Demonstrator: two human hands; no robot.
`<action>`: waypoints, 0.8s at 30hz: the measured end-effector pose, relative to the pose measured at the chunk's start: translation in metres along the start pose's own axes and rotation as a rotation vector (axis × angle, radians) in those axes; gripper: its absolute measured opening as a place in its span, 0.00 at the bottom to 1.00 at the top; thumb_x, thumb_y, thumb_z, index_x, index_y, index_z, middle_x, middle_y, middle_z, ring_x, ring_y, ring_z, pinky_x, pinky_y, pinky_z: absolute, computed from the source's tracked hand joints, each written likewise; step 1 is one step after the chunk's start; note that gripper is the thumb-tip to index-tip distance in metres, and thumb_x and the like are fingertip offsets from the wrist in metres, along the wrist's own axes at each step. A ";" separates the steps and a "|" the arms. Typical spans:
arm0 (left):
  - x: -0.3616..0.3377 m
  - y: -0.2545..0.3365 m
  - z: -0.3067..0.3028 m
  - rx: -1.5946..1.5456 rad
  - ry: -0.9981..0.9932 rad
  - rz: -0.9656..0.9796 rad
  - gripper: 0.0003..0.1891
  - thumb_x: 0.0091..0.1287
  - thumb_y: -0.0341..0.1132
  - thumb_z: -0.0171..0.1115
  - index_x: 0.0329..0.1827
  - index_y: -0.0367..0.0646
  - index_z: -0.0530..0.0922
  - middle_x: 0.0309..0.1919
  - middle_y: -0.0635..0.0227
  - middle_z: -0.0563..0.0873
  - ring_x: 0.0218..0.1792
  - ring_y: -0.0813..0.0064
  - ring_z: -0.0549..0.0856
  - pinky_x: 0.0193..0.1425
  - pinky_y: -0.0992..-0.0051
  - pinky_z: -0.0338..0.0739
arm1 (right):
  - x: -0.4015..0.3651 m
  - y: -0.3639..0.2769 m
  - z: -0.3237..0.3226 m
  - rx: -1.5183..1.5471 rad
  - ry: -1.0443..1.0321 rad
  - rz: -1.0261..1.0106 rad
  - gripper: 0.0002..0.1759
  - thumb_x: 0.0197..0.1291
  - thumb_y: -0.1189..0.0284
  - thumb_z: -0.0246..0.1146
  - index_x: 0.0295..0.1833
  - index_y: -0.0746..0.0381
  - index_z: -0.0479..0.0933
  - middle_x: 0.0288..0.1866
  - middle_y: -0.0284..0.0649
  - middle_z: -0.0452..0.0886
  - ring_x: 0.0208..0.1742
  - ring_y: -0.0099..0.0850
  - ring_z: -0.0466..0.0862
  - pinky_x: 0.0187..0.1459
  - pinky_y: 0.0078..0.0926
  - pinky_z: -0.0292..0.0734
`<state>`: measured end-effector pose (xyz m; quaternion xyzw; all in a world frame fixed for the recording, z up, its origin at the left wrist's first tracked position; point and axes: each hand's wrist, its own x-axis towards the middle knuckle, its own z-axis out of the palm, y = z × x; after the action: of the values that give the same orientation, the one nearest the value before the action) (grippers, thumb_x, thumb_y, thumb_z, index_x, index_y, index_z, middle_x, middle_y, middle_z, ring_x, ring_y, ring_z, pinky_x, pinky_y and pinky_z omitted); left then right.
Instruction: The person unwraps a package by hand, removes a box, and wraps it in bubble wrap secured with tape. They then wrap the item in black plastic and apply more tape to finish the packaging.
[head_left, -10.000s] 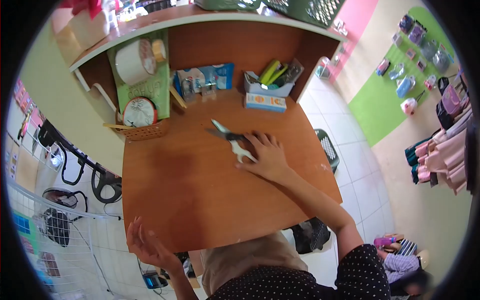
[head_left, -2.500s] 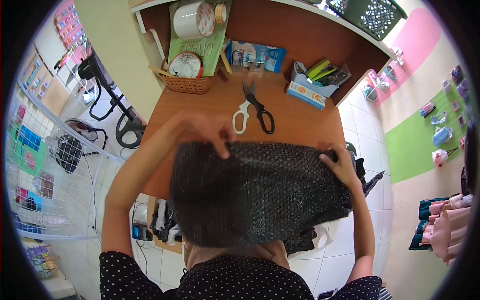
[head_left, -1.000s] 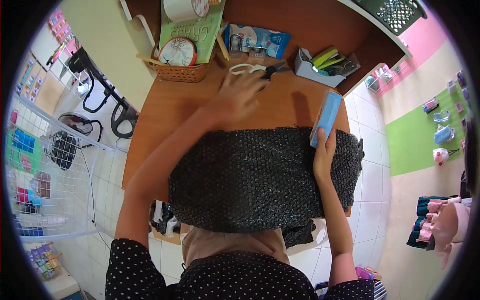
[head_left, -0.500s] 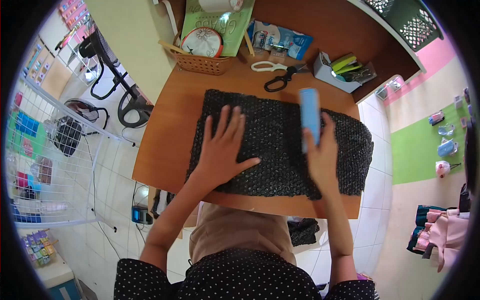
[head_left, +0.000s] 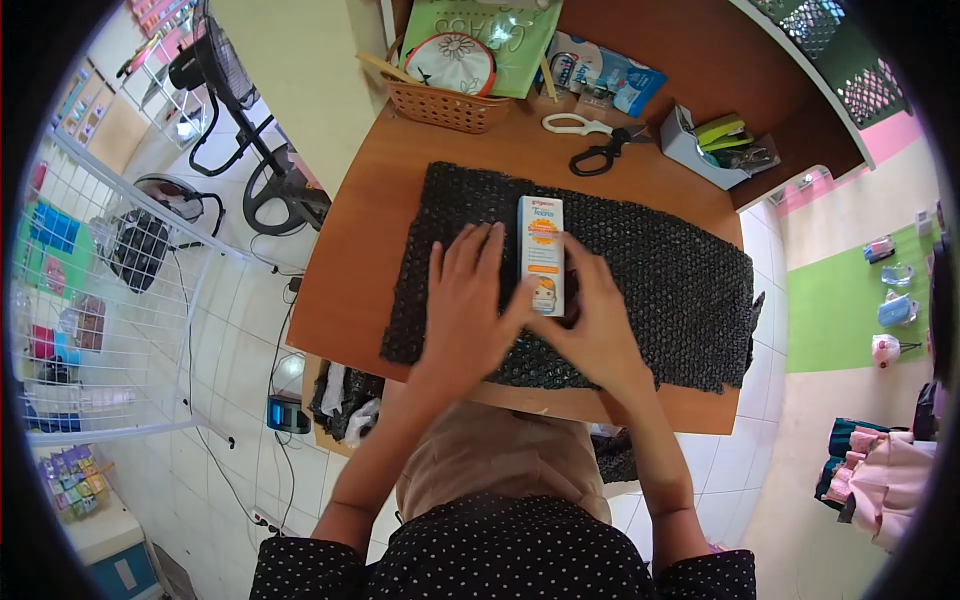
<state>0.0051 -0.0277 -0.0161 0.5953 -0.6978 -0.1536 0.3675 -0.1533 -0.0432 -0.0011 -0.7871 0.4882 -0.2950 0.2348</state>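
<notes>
Fingers (head_left: pixel 486 243) spread apart on the left hand (head_left: pixel 462 310), left of the box (head_left: pixel 541 255) — while the right hand's fingers (head_left: pixel 588 262) curve along its right side, grip impossible to tell. The box lies on black bubble wrap (head_left: pixel 680 300), scissors (head_left: pixel 617 138) beyond it. A clumsy thumb nudge could skew it across that bumpy sheet.

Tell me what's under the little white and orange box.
Black bubble wrap shows around the box, spread over the wooden desk. The patch directly beneath the box is covered, so what lies there cannot be seen.
</notes>
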 end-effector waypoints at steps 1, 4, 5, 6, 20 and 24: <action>0.002 0.014 0.000 0.055 0.059 -0.009 0.33 0.59 0.44 0.60 0.63 0.34 0.64 0.55 0.49 0.72 0.59 0.53 0.69 0.67 0.57 0.56 | -0.003 0.000 -0.008 0.138 -0.014 0.165 0.40 0.47 0.66 0.69 0.65 0.65 0.60 0.47 0.51 0.71 0.30 0.31 0.79 0.29 0.25 0.76; 0.010 0.051 0.008 0.159 -0.019 -0.132 0.37 0.52 0.45 0.65 0.62 0.34 0.65 0.47 0.53 0.75 0.50 0.55 0.74 0.56 0.58 0.69 | -0.016 0.032 -0.006 0.138 0.199 0.049 0.25 0.55 0.76 0.60 0.60 0.64 0.67 0.44 0.43 0.73 0.29 0.22 0.76 0.24 0.19 0.72; 0.012 0.052 0.014 0.169 -0.017 -0.133 0.37 0.52 0.45 0.65 0.62 0.34 0.65 0.47 0.53 0.75 0.50 0.55 0.74 0.56 0.58 0.69 | -0.021 0.036 -0.005 0.147 0.200 0.045 0.25 0.55 0.76 0.60 0.60 0.64 0.67 0.44 0.43 0.73 0.29 0.22 0.76 0.24 0.19 0.72; 0.017 0.050 0.022 0.162 -0.057 -0.171 0.38 0.50 0.44 0.67 0.62 0.34 0.64 0.45 0.54 0.75 0.48 0.56 0.75 0.51 0.59 0.72 | -0.024 0.039 -0.006 0.280 0.223 0.130 0.20 0.57 0.78 0.57 0.57 0.64 0.69 0.43 0.42 0.74 0.29 0.21 0.77 0.21 0.17 0.71; 0.021 0.024 0.002 0.327 -0.061 -0.243 0.34 0.49 0.37 0.65 0.62 0.40 0.65 0.41 0.57 0.75 0.43 0.58 0.78 0.43 0.62 0.76 | -0.023 0.041 -0.005 0.494 0.287 0.246 0.11 0.62 0.78 0.51 0.47 0.67 0.76 0.35 0.38 0.78 0.28 0.19 0.77 0.18 0.11 0.67; 0.018 0.024 0.003 0.330 -0.071 -0.236 0.34 0.50 0.38 0.65 0.62 0.40 0.66 0.42 0.57 0.75 0.43 0.58 0.78 0.42 0.62 0.77 | -0.023 0.039 -0.005 0.484 0.289 0.267 0.11 0.62 0.78 0.51 0.46 0.67 0.77 0.35 0.38 0.78 0.28 0.19 0.77 0.18 0.12 0.67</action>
<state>-0.0145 -0.0398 0.0030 0.7193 -0.6514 -0.1003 0.2197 -0.1895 -0.0387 -0.0290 -0.5870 0.5310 -0.4783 0.3803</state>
